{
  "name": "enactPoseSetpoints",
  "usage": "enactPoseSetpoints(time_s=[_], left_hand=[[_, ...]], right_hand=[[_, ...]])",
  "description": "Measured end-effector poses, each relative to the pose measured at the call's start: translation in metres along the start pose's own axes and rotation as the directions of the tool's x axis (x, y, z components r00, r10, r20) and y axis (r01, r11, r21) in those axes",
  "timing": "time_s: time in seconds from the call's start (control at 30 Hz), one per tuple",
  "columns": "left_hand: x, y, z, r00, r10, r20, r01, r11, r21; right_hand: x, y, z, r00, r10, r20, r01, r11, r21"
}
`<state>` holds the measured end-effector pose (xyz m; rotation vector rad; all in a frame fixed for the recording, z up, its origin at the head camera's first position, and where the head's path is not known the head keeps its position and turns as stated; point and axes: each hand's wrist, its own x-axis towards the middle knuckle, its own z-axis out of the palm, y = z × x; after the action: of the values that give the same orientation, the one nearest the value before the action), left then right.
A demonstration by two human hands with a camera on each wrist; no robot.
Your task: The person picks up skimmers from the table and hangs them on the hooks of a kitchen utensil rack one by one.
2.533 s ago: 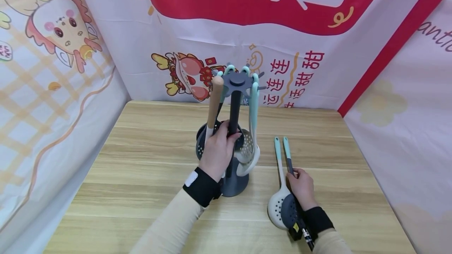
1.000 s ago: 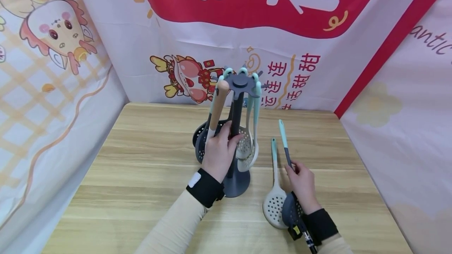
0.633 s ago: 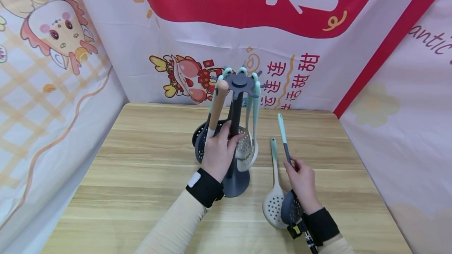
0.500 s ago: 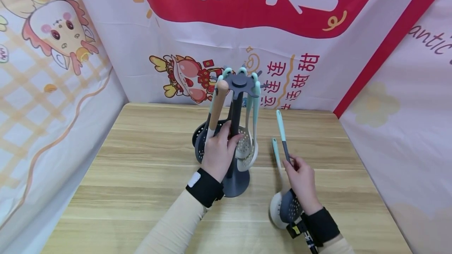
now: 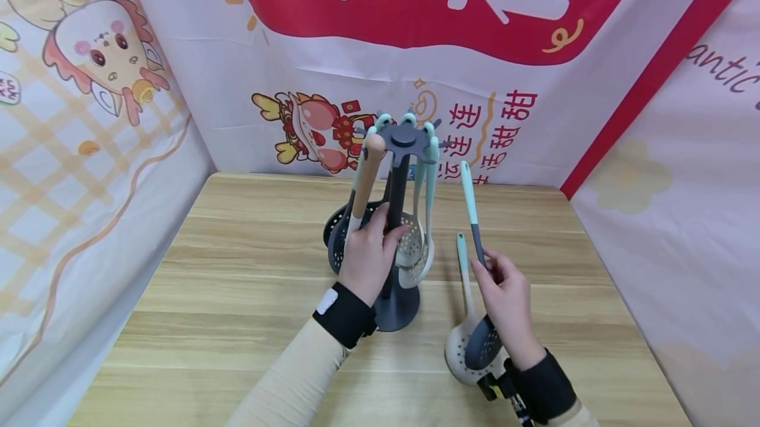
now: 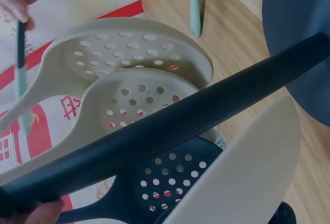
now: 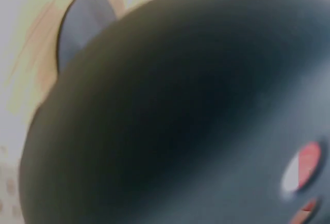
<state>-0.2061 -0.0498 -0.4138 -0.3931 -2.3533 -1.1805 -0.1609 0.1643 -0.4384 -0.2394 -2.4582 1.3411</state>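
My left hand point(image 5: 368, 255) grips the dark post point(image 5: 399, 189) of a rotating-style utensil stand, whose round base point(image 5: 399, 311) rests on the table. Mint-handled skimmers hang from its hooks, cream ones point(image 6: 134, 53) on one side and dark ones point(image 6: 170, 175) on another. A wooden-handled utensil point(image 5: 369, 169) with a white lower part hangs there too. Right of the stand, my right hand point(image 5: 505, 301) pinches the shaft of a dark grey skimmer point(image 5: 483, 344), mint handle end pointing up. Its perforated head fills most of the right wrist view. Under it lies a cream skimmer point(image 5: 458, 351), partly covered.
The wooden table point(image 5: 237, 321) ends at a printed cloth backdrop point(image 5: 356, 64) behind and cloth walls at both sides. A small black wrist device point(image 5: 495, 387) hangs below the right hand, close to the cream skimmer.
My right hand has lifted the dark skimmer from beside the cream one, its handle end rising and tilting toward the stand. The cream skimmer shifted slightly. My left hand stays on the post.
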Motion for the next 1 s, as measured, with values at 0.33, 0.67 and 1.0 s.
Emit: enactPoseSetpoints(time_s=[0.33,0.67,1.0], left_hand=[[0.001,0.001,-0.001,1.000,-0.011,0.009,0.011,1.000,-0.003],[0.000,0.002,-0.001,1.000,-0.016,0.011,0.016,1.000,-0.004],[0.000,0.002,-0.001,1.000,-0.014,0.012,0.014,1.000,-0.002]], right_hand=[[-0.012,-0.026,-0.006,0.990,-0.117,-0.076,0.127,0.982,0.141],[-0.024,-0.043,-0.011,0.966,-0.228,-0.120,0.249,0.945,0.210],[-0.034,-0.056,-0.014,0.925,-0.351,-0.146,0.378,0.891,0.253]])
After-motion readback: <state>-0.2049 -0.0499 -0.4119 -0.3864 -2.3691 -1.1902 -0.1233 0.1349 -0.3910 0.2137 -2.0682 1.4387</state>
